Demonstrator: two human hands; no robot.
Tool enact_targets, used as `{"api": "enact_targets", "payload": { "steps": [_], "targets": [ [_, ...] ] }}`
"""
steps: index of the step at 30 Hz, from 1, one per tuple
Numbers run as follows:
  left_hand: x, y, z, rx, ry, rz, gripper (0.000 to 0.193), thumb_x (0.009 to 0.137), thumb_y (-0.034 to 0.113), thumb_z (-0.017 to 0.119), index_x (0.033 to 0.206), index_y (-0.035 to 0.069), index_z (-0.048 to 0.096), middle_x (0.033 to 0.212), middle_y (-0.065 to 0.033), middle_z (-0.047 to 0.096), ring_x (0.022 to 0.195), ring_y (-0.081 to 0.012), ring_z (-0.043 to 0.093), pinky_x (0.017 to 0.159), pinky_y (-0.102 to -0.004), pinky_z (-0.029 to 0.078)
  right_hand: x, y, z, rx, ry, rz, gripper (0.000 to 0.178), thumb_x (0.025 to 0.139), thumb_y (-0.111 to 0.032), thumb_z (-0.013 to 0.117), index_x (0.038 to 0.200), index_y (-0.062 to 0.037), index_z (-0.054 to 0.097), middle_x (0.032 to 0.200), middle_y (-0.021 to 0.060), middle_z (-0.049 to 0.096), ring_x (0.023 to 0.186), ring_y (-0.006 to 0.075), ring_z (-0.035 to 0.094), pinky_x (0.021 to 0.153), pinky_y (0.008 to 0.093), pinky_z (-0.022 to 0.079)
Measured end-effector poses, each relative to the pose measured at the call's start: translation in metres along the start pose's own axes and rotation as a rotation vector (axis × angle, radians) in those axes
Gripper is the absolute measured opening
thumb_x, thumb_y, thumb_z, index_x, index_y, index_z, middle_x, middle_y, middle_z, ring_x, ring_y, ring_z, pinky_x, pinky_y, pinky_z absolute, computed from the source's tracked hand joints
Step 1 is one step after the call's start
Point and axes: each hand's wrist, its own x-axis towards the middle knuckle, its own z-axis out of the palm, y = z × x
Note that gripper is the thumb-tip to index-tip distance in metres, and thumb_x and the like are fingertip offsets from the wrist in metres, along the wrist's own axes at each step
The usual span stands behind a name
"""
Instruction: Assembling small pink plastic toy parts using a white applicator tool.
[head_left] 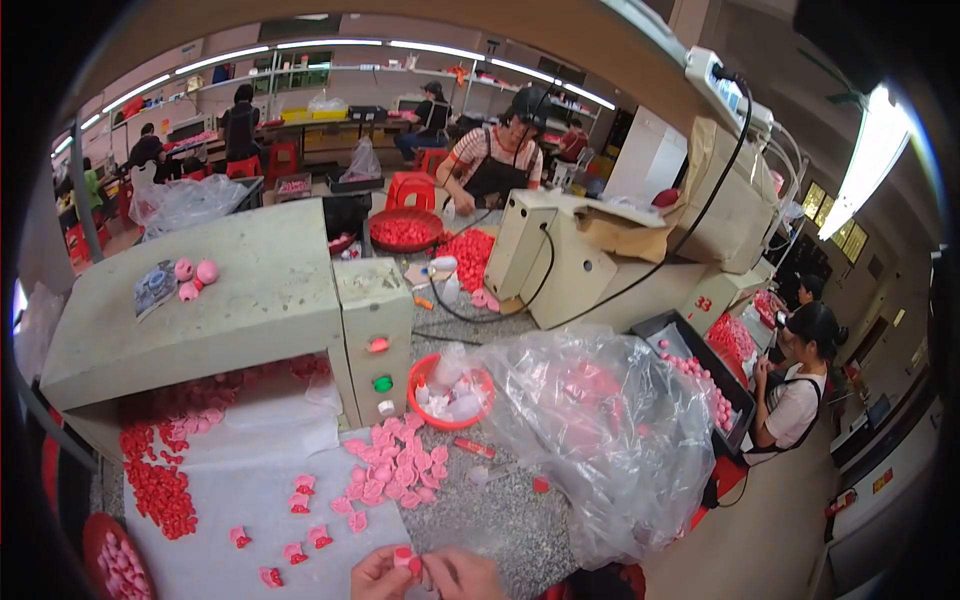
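Note:
At the lower edge, my left hand [376, 574] pinches a small pink and red moulded piece [404, 558]. My right hand [464, 574] is closed right beside it, fingertips near the piece; what it grips is hidden, though something pale shows below the fingers. Several pink pieces with red parts [294, 552] lie spaced apart on the white sheet [230, 500] to the left. Beyond my hands is a heap of pink shell-like pieces [385, 465]. A pile of small red pieces [160, 495] sits farther left.
A beige machine [220, 280] with buttons spans the sheet. An orange-red basket [450, 422] holds white bottles. A large clear plastic bag [610, 430] covers the right side, near a black tray [735, 430] of pink balls. Another person [500, 155] works opposite; others stand right.

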Motion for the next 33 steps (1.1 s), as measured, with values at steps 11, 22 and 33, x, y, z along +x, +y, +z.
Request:
{"api": "enact_targets", "payload": {
  "steps": [11,22,33],
  "targets": [
    [0.010,0.039,0.011,-0.197,-0.067,-0.036,0.044,0.079,0.013,0.065,0.116,-0.004,0.049,0.099,-0.0138,0.057,0.076,-0.0181,0.056,0.066,-0.0239,0.047,0.044,0.045,-0.051,-0.346,0.250,-0.213,0.009,0.075,-0.011,0.066,0.079,-0.0045,0.062,0.079,0.0085,0.059,0.068,0.0216,0.061,0.058,0.0301,0.048],
    [-0.004,0.022,0.007,0.173,-0.077,-0.108,0.033,0.082,0.018,0.061,0.107,-0.003,0.055,0.097,-0.0101,0.059,0.084,-0.0185,0.056,0.077,-0.0297,0.046,0.123,0.118,-0.114,-1.058,0.207,-0.704,0.028,0.071,-0.010,0.052,0.097,-0.0046,0.058,0.095,0.0072,0.060,0.086,0.0202,0.057,0.077,0.0314,0.043],
    [0.018,-0.007,0.006,0.165,-0.040,-0.124,0.033,0.080,0.009,0.061,0.110,-0.002,0.052,0.096,-0.0087,0.059,0.084,-0.0182,0.058,0.081,-0.0332,0.048,0.113,0.114,-0.136,-1.234,-0.027,-0.843,0.030,0.070,-0.014,0.051,0.096,-0.0009,0.055,0.087,0.0064,0.056,0.081,0.0182,0.055,0.072,0.0290,0.043]
  ]
}}
